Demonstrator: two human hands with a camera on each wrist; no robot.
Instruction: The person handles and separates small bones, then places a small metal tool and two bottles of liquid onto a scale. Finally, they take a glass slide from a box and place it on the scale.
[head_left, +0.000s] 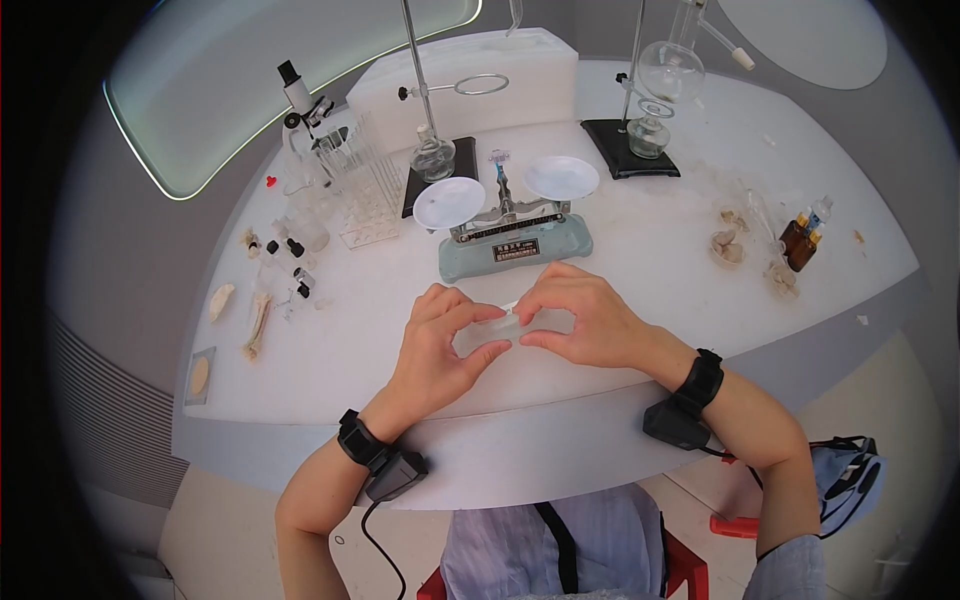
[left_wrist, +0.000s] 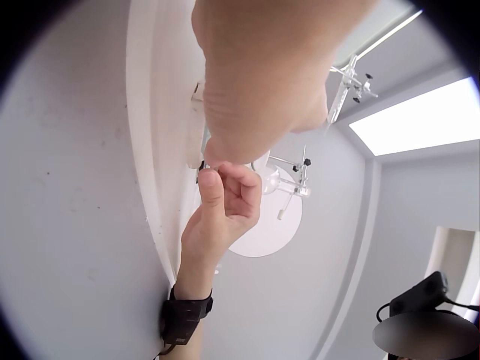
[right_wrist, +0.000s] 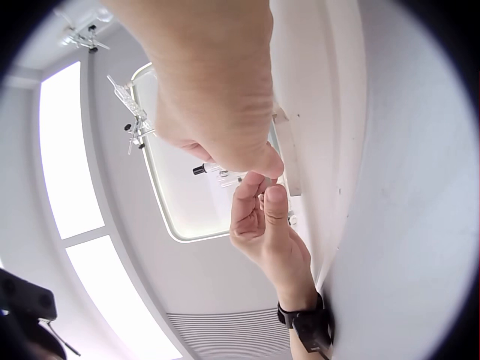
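Above the near part of the white table (head_left: 340,375), my left hand (head_left: 430,340) and right hand (head_left: 590,318) meet with thumbs and index fingers curved toward each other. Between their fingertips they hold a small clear, whitish piece (head_left: 511,308); its kind I cannot tell. In the left wrist view the right hand (left_wrist: 221,217) shows curled fingers, and in the right wrist view the left hand (right_wrist: 270,232) does too; the piece is mostly hidden there. Just beyond the hands stands a balance scale (head_left: 515,245) with two white pans.
On the left are a microscope (head_left: 300,95), a test tube rack (head_left: 370,225), small bottles and a bone (head_left: 257,325). Behind the scale stand a ring stand (head_left: 425,90) and a second stand with a round flask (head_left: 670,72). Brown dropper bottles (head_left: 803,240) and shells (head_left: 727,246) lie right.
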